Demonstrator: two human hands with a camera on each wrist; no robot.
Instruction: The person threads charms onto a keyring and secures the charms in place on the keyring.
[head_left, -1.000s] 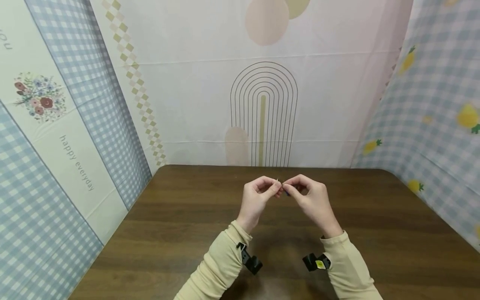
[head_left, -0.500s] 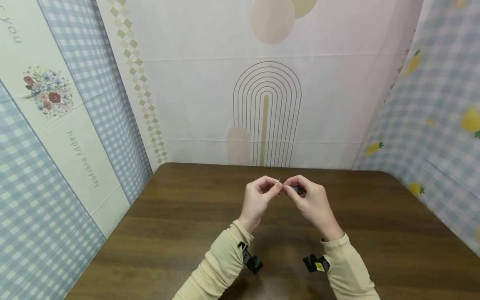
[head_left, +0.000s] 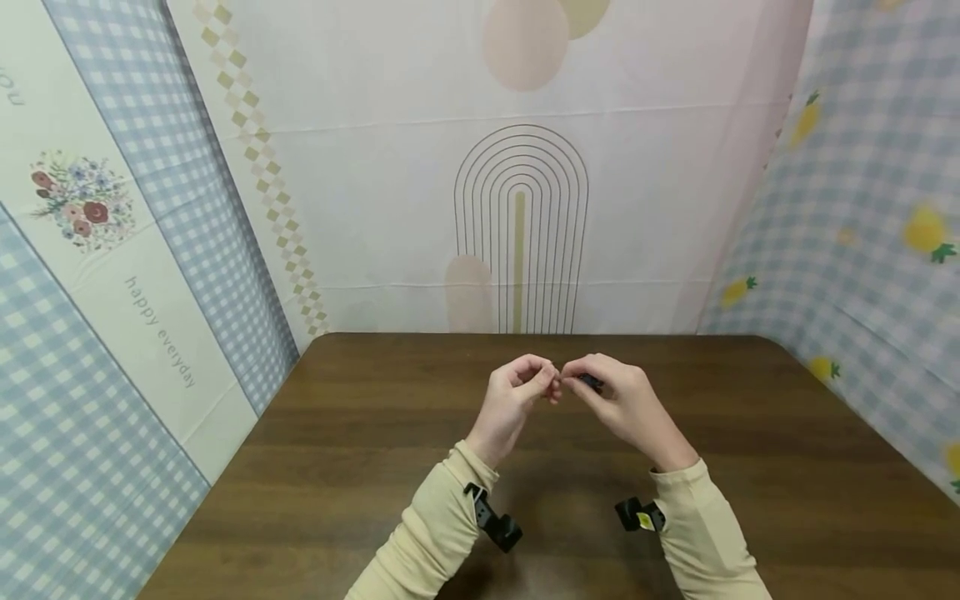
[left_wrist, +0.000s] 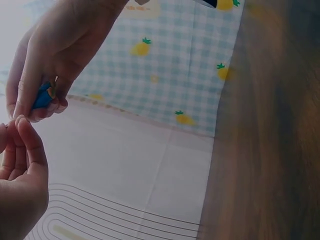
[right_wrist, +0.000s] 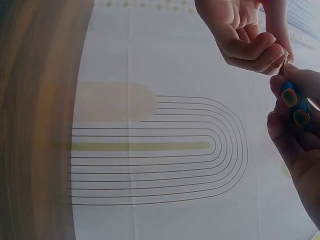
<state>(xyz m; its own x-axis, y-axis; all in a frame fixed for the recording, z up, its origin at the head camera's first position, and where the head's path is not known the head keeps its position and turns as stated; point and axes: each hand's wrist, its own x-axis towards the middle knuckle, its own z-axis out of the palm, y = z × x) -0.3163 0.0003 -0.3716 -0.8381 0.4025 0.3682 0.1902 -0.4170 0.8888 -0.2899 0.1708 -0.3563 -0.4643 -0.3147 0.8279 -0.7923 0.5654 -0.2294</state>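
A small blue trinket (right_wrist: 289, 98) with orange-rimmed round spots is held in my right hand (head_left: 628, 404). In the left wrist view the blue trinket (left_wrist: 43, 98) shows between the right thumb and fingers; from the head it is only a dark bit inside the hand. A thin, metal-looking end (right_wrist: 282, 69) reaches from it to the fingertips of my left hand (head_left: 508, 404), where thumb and forefinger pinch together. Those fingertips hide how the thin end finishes. Both hands are raised above the table, fingertips almost meeting.
The brown wooden table (head_left: 360, 467) lies under both forearms. Behind it hangs a pale cloth (head_left: 390, 208) with printed arches. Checked cloths close off the left side (head_left: 67, 333) and the right side (head_left: 885, 275). Black wrist cameras (head_left: 497, 525) sit on the sleeves.
The right hand has shifted slightly so the dark trinket shows more in its grip. A small gap has opened between the fingertips. The pale tip above the left fingers is no longer visible.
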